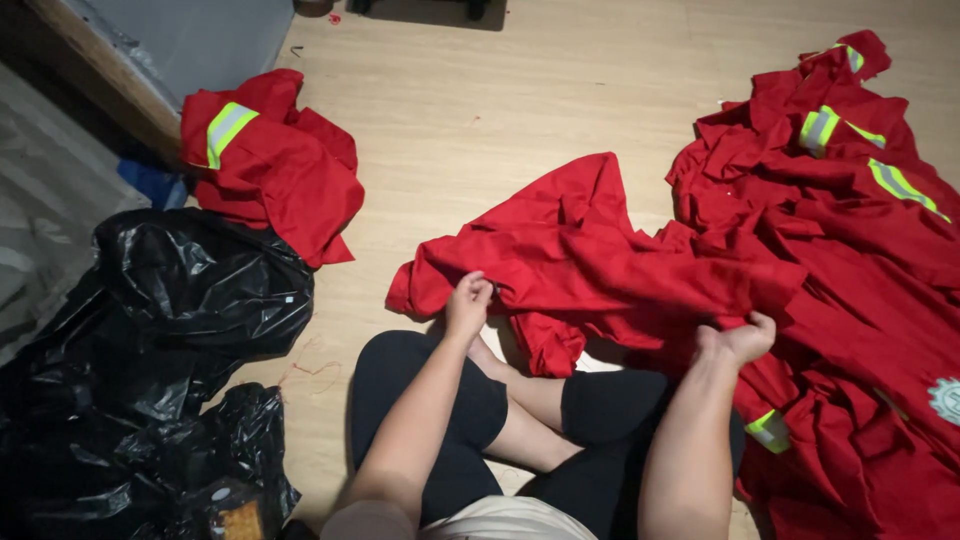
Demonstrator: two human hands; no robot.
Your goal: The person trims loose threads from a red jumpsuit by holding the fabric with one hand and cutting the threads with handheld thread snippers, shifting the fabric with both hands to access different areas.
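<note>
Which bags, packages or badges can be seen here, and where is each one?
Black bag: on the floor at left, big, crumpled, glossy plastic.
Small package: bottom left among the black plastic, orange-brown, partly hidden.
Badge: right edge, on the red garments, round, pale.
No signs or screens.

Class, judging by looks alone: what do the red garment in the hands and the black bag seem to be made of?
Red garment: probably woven cloth, matte, falling in soft creases where both hands grip it. Black bag: likely thin plastic film, glossy, with sharp crinkles catching light.

Matt red cloth garment (600, 250) with shiny reflective strips; glossy, crinkled black plastic bags (190, 290); smooth pale wood-look floor (480, 100).
</note>
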